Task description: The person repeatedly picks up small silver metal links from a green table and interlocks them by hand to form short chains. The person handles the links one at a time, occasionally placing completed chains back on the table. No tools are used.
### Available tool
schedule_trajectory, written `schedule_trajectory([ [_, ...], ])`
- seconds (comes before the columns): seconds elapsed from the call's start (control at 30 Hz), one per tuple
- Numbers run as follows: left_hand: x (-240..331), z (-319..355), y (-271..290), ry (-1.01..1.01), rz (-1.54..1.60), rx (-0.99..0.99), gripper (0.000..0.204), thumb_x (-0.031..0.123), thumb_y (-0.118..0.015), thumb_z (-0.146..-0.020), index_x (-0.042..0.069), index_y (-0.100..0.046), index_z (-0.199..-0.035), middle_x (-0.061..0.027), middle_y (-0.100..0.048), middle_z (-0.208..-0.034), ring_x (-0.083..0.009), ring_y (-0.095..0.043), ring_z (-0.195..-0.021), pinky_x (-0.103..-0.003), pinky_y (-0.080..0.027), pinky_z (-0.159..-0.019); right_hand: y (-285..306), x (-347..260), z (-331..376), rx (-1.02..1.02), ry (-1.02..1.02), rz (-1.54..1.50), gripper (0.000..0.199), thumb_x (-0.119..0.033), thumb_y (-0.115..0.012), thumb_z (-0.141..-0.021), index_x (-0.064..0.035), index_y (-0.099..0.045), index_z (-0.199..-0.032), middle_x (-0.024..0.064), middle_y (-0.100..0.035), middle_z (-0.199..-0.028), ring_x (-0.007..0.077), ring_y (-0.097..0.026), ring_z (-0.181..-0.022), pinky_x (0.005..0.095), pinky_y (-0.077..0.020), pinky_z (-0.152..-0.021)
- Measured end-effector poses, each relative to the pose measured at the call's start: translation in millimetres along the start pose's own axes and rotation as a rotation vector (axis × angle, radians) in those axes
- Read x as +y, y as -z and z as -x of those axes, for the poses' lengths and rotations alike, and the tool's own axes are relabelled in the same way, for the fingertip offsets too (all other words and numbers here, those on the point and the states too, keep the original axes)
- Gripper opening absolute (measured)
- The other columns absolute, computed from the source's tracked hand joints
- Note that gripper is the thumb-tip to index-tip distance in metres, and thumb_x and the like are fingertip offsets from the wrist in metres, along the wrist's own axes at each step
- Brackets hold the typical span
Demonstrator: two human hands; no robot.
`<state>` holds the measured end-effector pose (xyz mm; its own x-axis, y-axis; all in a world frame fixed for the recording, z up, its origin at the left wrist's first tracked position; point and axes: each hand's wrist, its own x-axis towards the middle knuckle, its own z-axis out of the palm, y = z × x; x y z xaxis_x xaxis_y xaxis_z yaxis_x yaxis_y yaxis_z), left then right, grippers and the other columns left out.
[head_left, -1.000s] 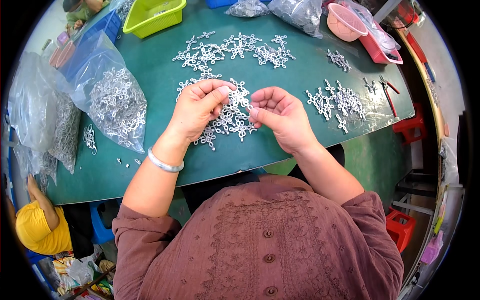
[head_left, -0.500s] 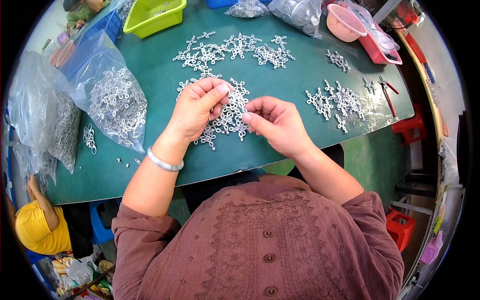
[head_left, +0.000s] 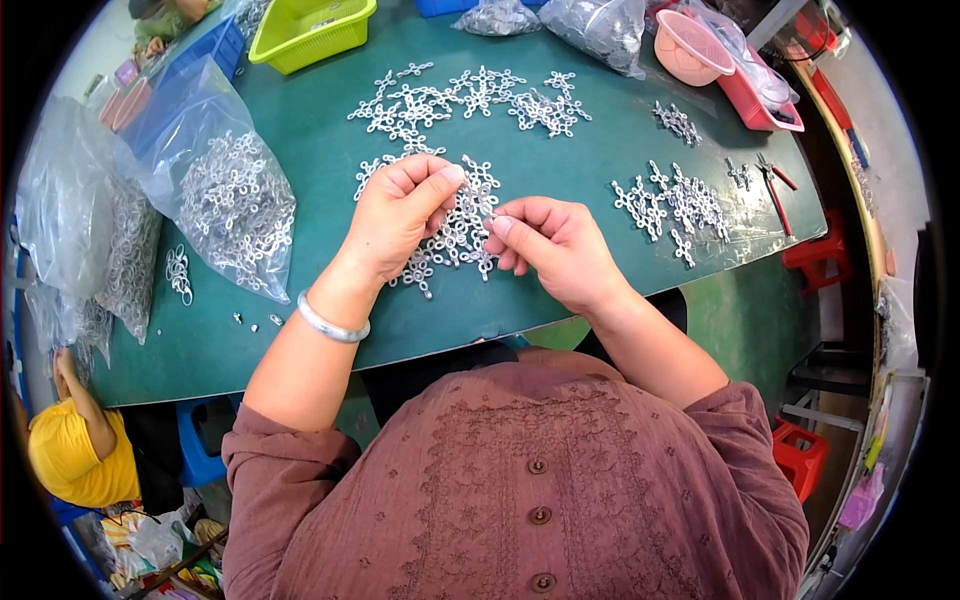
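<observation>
1. Head view: left hand [head_left: 400, 215] and right hand [head_left: 555, 245] meet over the green worktop [head_left: 330, 130], fingertips pinched on one linked metal ring cluster [head_left: 458, 225], held between them so both can work the same joint.
2. Beyond the hands, finished clusters [head_left: 470, 95] lie spread flat.
3. Left of the left hand, a clear bag of loose rings [head_left: 225, 205] sits within reach; pliers [head_left: 772, 180] lie far right.

table [head_left: 560, 290]: dark green | ring pieces [head_left: 460, 235]: silver | basket [head_left: 310, 30]: lime green | blouse [head_left: 540, 480]: mauve, embroidered
</observation>
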<state>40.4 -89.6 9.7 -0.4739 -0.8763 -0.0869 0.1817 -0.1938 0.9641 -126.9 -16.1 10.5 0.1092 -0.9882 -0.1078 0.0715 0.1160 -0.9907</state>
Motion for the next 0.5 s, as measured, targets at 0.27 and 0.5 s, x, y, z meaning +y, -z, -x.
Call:
schedule_trajectory([
  [0.27,0.3,0.3,0.8,0.014,-0.009,-0.008,0.011,0.019,-0.058,-0.084,0.010,-0.057,-0.077,0.0038,-0.051,-0.062,-0.0026,-0.042,-0.049,-0.015,-0.030,-0.043,2.0,-1.5,0.1,-0.091,-0.114,-0.229,0.016,-0.014,-0.051,-0.086,-0.0003,-0.058,-0.088,0.0032,-0.060,-0.072,0.0065,-0.052,-0.057,0.0178,-0.0412,-0.050],
  [0.5,2.3,0.8,-0.7,0.016,-0.011,0.010,0.016,0.019,-0.059,-0.082,0.007,-0.058,-0.073,0.0041,-0.049,-0.059,-0.0017,-0.040,-0.048,-0.015,-0.031,-0.043,2.5,0.4,0.7,-0.110,-0.162,-0.348,0.015,-0.015,-0.050,-0.087,-0.0010,-0.057,-0.088,0.0033,-0.059,-0.071,0.0070,-0.052,-0.056,0.0181,-0.0414,-0.049],
])
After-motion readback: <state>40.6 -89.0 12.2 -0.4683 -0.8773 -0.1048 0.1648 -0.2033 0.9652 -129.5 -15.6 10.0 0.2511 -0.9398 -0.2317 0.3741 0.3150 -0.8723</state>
